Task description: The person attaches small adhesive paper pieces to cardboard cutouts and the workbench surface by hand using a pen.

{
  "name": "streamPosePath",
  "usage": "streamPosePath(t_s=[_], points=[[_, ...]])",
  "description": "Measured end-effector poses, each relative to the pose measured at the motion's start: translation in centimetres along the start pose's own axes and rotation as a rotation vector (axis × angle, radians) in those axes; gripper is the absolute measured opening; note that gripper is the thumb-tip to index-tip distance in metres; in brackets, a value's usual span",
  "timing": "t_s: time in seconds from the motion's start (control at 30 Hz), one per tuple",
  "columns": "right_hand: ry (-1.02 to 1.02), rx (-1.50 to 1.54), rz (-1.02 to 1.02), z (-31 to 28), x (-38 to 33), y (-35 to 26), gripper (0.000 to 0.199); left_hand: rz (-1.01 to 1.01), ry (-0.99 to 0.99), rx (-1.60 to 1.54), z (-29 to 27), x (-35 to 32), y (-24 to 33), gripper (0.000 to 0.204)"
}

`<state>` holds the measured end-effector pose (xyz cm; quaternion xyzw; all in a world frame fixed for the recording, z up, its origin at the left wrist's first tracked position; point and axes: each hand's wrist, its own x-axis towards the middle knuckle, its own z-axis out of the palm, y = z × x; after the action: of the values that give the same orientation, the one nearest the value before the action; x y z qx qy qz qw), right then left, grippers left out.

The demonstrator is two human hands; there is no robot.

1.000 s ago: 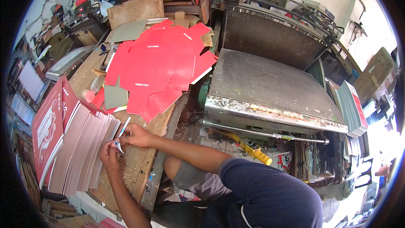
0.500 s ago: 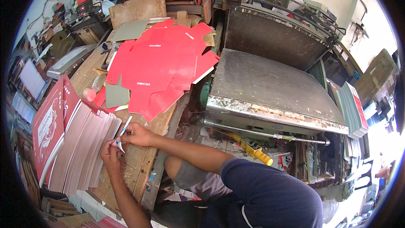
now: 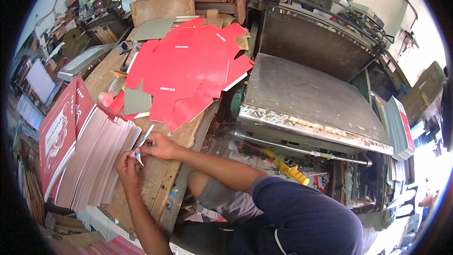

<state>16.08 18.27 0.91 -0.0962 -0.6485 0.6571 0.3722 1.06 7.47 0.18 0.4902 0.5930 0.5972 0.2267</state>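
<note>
Both my hands meet beside a tall stack of flat cartons or sheets (image 3: pixel 101 160), pale at the edges with red printed faces. Between my fingers is a narrow white-and-blue strip (image 3: pixel 147 133) that looks like paper or plastic. My right hand (image 3: pixel 159 146) pinches it, with one end sticking up past the fingers. My left hand (image 3: pixel 127 165) is closed at the strip's lower part, where a white flap hangs down. The left fingertips are close to the stack's right edge; whether they touch it I cannot tell.
Overlapping red die-cut box blanks (image 3: pixel 184 66) cover the wooden workbench (image 3: pixel 160 179) ahead. A pink-lidded jar (image 3: pixel 105 98) and grey board (image 3: pixel 138 101) lie near them. To the right stands a worn metal machine (image 3: pixel 311 94), with a yellow-handled tool (image 3: pixel 296 174) below its front.
The whole scene has shifted slightly right in the picture as my head moved. My hands keep nearly the same pose on the strip.
</note>
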Motion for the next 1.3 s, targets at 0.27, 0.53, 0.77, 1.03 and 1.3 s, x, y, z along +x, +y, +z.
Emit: streamPosePath(t_s=[0.27,0.53,0.77,1.03,1.3], points=[[0.004,0.045,0.031,0.2,0.0,0.0,0.012,-0.083,-0.023,-0.041,-0.6,0.1,-0.4,0.023],[-0.023,-0.031,0.092,1.7,0.4,-0.7,0.012,-0.075,0.084,-0.041,-1.3,-0.9,1.4,0.026],[0.019,-0.158,0.137,-1.1,-0.2,1.2,0.024,-0.079,0.029,-0.032,0.7,0.1,-1.0,0.023],[0.040,-0.105,0.222,-0.2,0.2,1.0,0.015,-0.114,0.009,0.002,-0.1,-0.6,1.9,0.022],[0.029,-0.098,0.171,1.1,0.4,0.4,0.013,-0.026,0.019,0.079,-0.9,-0.7,1.2,0.020]])
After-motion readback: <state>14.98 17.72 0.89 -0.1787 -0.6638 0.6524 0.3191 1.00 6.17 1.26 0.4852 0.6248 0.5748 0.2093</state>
